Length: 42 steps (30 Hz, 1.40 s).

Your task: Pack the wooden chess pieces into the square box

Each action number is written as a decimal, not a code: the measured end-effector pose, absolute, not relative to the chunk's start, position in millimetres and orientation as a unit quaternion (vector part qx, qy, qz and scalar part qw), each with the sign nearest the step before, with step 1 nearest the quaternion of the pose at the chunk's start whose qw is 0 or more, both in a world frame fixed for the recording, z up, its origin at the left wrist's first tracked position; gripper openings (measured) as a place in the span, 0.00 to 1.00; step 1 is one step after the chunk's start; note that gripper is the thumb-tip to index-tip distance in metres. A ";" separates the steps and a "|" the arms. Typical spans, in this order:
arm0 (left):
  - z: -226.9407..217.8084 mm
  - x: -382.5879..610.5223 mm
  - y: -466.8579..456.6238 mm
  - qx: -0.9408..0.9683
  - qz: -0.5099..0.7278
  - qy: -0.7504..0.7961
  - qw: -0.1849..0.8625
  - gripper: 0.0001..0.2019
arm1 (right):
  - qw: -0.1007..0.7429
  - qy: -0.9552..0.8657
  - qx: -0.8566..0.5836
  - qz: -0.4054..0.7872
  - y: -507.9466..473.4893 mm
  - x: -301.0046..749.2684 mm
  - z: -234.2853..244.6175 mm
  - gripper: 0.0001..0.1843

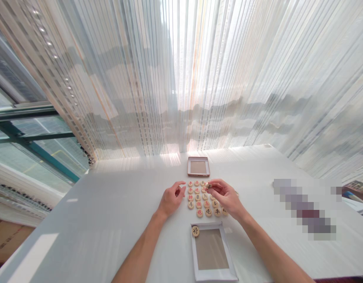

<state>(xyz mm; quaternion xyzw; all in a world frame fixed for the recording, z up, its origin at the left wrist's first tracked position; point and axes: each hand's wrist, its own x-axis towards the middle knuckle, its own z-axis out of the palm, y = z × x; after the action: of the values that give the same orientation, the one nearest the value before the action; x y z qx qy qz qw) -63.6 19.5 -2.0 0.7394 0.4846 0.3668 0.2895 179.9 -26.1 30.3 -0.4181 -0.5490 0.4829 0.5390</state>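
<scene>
Several round wooden chess pieces (198, 197) with red and black characters lie in rows on the white table (110, 204). My right hand (225, 198) pinches one piece (209, 185) at the top right of the group. My left hand (171, 199) hovers just left of the rows, fingers loosely curled, thumb and forefinger apart, holding nothing. One more piece (195, 231) rests at the top left corner of the near tray (212, 251).
A second shallow box tray (198, 166) sits beyond the pieces. Sheer curtains hang behind the table's far edge. A window frame stands at the left. A blurred patch covers something at the right of the table.
</scene>
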 end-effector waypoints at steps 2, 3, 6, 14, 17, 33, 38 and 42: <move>-1.7 -63.5 19.2 0.741 0.366 0.485 0.284 0.16 | 0.543 -0.550 -0.411 0.484 -26.1 179.0 30.9 0.16; -1.6 -63.6 19.2 0.743 0.365 0.486 0.281 0.16 | 0.545 -0.550 -0.407 0.485 -26.2 178.4 31.0 0.15; -2.2 -63.8 19.8 0.747 0.360 0.486 0.276 0.16 | 0.543 -0.550 -0.403 0.490 -26.6 177.3 30.0 0.16; -5.1 -64.9 21.9 0.749 0.360 0.485 0.271 0.15 | 0.471 -0.577 -0.429 0.511 -32.4 175.0 30.7 0.15; -4.4 -65.1 21.8 0.751 0.359 0.485 0.269 0.15 | 0.472 -0.577 -0.429 0.510 -43.7 172.0 36.5 0.15; -4.4 -65.3 18.9 0.764 0.345 0.485 0.250 0.13 | 0.361 -0.660 -0.492 0.439 -135.3 134.9 38.3 0.07; -5.0 -65.3 19.1 0.761 0.344 0.492 0.244 0.11 | 0.331 -0.650 -0.519 0.446 -137.2 127.8 30.9 0.08; -5.2 -65.2 19.3 0.763 0.338 0.495 0.241 0.10 | 0.312 -0.645 -0.531 0.452 -138.5 123.5 27.7 0.08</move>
<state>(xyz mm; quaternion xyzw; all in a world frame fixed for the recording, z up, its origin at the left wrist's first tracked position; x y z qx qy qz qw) -65.2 19.3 -5.2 0.7632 0.4948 0.3382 0.2414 123.5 -138.5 27.7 -0.5314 -0.6452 0.4515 0.3122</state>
